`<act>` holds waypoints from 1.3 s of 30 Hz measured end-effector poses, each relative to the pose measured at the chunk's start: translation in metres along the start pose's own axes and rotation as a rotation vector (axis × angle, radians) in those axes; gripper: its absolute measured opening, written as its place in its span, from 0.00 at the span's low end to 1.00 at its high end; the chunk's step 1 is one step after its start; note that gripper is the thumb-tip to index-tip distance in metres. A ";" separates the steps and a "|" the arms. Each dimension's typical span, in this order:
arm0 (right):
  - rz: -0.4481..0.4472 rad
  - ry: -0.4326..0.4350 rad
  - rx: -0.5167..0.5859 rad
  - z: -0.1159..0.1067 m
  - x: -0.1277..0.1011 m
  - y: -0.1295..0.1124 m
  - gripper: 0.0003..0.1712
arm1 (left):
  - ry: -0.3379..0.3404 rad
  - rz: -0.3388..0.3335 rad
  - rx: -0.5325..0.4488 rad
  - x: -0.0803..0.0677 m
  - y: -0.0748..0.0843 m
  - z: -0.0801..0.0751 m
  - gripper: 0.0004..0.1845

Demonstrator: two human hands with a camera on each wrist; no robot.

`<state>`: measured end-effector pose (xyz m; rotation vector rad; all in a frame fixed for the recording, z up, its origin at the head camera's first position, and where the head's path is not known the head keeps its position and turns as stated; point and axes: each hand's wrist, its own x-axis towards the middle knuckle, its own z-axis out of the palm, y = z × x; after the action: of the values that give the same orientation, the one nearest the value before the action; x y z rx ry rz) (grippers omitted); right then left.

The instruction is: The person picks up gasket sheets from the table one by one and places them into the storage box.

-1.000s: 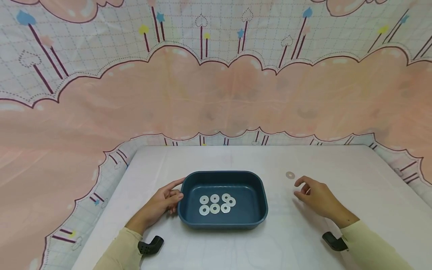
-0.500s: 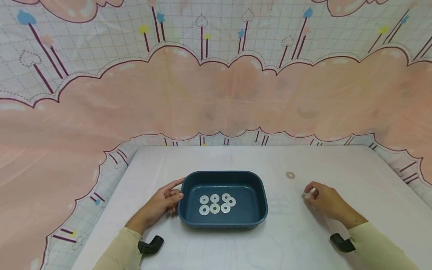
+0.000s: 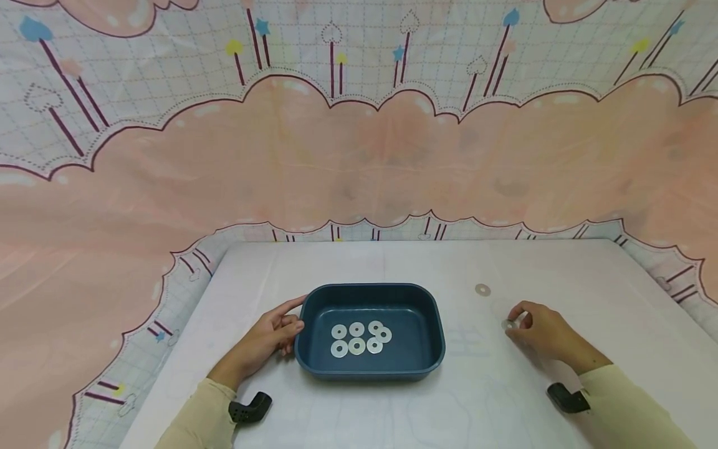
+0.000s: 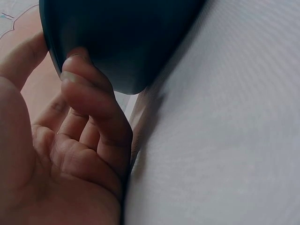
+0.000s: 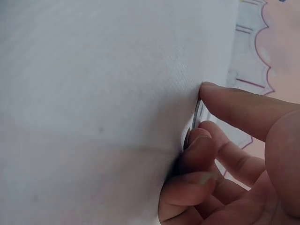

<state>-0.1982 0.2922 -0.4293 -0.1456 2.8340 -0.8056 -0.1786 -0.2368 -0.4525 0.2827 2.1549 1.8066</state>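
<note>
A dark blue rectangular tray (image 3: 415, 337) stands mid-table, with several silver washers (image 3: 339, 348) lying flat inside, two of them overlapping. My left hand (image 3: 263, 340) rests at the tray's left side. Its index finger reaches the back left corner and the thumb touches the rim. In the left wrist view, bent fingertips (image 4: 82, 65) lie against the tray's outer wall. My right hand (image 3: 544, 330) is low over the table, pinching a washer (image 5: 198, 112) between thumb and index finger. That washer appears edge-on in the right wrist view and is partly hidden by the fingers.
A single washer (image 3: 482, 290) lies on the white tabletop (image 3: 392, 411), between the tray and my right hand. A patterned pink and white cloth (image 3: 359, 162) hangs behind the table. Black bands (image 3: 250, 408) sit below both wrists.
My right hand has moved right and slightly toward me, and its fingers have come together on a washer. The left hand and tray have stayed put.
</note>
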 end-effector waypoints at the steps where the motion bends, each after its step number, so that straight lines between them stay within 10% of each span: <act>1: 0.004 -0.002 0.003 0.000 0.000 0.000 0.16 | 0.001 -0.001 0.000 0.000 0.000 0.000 0.34; 39: -0.147 -0.021 0.211 0.002 -0.008 -0.032 0.18 | 0.007 -0.008 0.003 -0.004 0.003 0.003 0.34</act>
<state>-0.1882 0.2653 -0.4131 -0.3317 2.7208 -1.1207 -0.1738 -0.2351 -0.4498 0.2682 2.1600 1.8025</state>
